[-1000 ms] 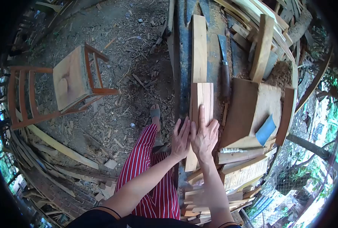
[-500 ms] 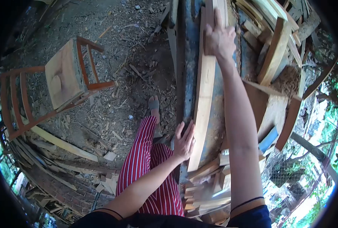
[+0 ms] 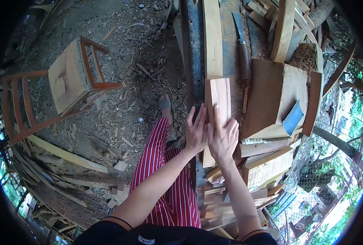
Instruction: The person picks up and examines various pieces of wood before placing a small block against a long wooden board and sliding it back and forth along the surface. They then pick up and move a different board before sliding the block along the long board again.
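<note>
My right hand (image 3: 223,136) lies on the near end of a short wooden block (image 3: 219,98), its fingers spread along the top. The block rests on a long pale plank (image 3: 213,49) that runs along the workbench (image 3: 196,49). Close beside it, my left hand (image 3: 197,130) touches the plank's left side, with its fingers extended and apart. A chisel (image 3: 243,57) with a dark handle lies on the bench to the right of the plank.
A wooden chair (image 3: 69,77) lies on the chip-covered ground at the left. Right of the bench stand a large wood block (image 3: 267,94) with a blue piece (image 3: 293,118) on it and stacked offcuts (image 3: 267,167). A leaning beam (image 3: 283,32) is behind.
My right hand has come back from the far end of the plank to beside my left hand, along with the short block. The chisel now shows.
</note>
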{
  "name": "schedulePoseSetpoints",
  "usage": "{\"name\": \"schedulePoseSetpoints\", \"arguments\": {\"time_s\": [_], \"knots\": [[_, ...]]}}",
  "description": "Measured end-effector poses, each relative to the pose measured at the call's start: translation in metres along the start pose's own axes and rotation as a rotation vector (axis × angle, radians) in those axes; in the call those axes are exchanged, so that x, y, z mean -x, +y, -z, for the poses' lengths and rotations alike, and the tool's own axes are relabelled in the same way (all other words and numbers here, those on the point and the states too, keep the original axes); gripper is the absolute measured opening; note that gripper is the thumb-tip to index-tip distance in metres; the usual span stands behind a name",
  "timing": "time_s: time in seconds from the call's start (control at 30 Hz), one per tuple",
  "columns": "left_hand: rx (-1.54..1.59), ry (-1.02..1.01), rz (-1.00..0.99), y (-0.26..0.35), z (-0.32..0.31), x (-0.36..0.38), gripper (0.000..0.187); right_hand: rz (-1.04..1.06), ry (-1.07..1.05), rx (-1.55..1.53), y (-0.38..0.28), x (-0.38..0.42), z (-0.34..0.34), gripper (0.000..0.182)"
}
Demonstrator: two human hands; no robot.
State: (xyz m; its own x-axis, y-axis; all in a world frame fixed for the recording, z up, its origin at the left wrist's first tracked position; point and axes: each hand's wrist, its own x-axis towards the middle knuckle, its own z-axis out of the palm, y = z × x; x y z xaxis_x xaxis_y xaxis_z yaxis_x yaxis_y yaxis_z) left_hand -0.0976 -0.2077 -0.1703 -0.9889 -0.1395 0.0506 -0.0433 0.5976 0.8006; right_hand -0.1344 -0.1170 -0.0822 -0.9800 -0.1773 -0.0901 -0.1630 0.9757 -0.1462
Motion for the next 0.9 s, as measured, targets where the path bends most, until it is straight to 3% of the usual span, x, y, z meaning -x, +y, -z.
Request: {"name": "schedulePoseSetpoints", "arguments": {"time_s": [0.13, 0.3, 0.5, 0.57, 0.73, 0.77, 0.9], "knots": [[-0.004, -0.057, -0.074, -0.011, -0.004, 0.005, 0.051, -0.002, 0.008, 0.034, -0.01, -0.042, 0.001, 0.068], [0.018, -0.094, 0.011, -0.006, 0.001, 0.009, 0.05, 0.043, 0.168, 0.041, -0.032, -0.174, 0.004, 0.071], [0.037, -0.097, -0.007, -0.003, 0.003, 0.005, 0.051, -0.096, 0.23, 0.013, -0.042, -0.33, -0.001, 0.067], [0.038, -0.096, -0.01, -0.003, 0.003, 0.005, 0.051, -0.194, 0.112, -0.193, -0.048, -0.36, 0.021, 0.072], [-0.015, -0.105, -0.028, -0.004, 0.003, 0.004, 0.054, -0.127, 0.223, -0.041, -0.036, -0.334, -0.003, 0.067], [-0.017, -0.109, -0.038, -0.005, 0.005, 0.004, 0.054, -0.08, 0.299, 0.025, -0.03, -0.316, -0.015, 0.063], [-0.063, -0.054, -0.065, -0.004, 0.001, 0.002, 0.054, -0.006, 0.276, -0.013, -0.016, -0.185, -0.013, 0.059]]}}
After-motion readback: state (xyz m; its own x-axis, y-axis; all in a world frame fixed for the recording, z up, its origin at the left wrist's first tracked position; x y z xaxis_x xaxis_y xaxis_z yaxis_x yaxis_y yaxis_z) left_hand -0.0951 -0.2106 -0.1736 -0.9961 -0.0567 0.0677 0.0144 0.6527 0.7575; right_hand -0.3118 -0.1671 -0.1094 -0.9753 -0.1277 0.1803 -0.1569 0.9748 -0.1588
